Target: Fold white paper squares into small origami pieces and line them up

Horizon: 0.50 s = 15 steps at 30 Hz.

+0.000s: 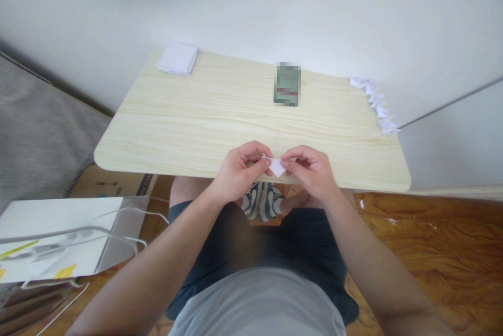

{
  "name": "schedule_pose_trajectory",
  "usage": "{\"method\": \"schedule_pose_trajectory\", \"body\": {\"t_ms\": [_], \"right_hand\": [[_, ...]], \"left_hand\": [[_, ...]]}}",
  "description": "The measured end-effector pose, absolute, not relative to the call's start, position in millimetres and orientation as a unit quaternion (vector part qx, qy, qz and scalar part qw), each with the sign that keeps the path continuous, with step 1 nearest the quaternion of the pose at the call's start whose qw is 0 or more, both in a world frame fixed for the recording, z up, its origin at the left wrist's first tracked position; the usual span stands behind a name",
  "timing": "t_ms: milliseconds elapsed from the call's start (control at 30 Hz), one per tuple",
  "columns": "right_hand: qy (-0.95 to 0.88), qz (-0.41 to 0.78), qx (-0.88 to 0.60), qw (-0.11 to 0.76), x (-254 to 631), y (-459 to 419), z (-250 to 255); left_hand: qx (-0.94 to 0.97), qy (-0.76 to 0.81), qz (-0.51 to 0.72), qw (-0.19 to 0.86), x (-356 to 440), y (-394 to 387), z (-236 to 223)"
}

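Observation:
A small piece of folded white paper (pixel 277 167) is pinched between my two hands, just above the front edge of the table. Its lower part comes to a point that faces me. My left hand (pixel 245 168) grips the paper's left end between thumb and fingers. The right end is held the same way by my right hand (pixel 310 168). My fingertips cover both ends of the paper.
A stack of white paper (pixel 177 58) lies at the table's (pixel 220 116) back left. A blurred-out greenish rectangle (pixel 287 84) is at the back middle. Several folded white paper pieces (pixel 377 105) line the right edge. A white box (pixel 66 236) with cables stands low at the left.

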State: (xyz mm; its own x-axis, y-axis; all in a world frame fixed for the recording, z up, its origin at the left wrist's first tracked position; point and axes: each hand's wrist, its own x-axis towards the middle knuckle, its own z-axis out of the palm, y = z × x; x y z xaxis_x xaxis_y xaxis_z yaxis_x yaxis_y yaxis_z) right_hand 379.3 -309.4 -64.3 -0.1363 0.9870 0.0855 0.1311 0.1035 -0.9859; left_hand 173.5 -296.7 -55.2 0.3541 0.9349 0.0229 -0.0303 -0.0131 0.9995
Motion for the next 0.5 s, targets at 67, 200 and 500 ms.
{"method": "schedule_pose_trajectory", "body": {"t_ms": [67,200,500], "right_hand": [[-0.58,0.494,-0.46,0.457,381.5,-309.7,-62.2],[-0.58,0.506,-0.447,0.455,384.2,-309.2,-60.4],[-0.582,0.521,-0.447,0.436,386.4,-310.1,-58.1]], "left_hand": [[0.572,0.372,0.422,0.597,172.6,-294.7,-55.2],[0.567,0.374,0.434,0.592,170.4,-292.6,-57.3],[0.576,0.387,0.434,0.575,167.8,-295.4,-56.8]]}}
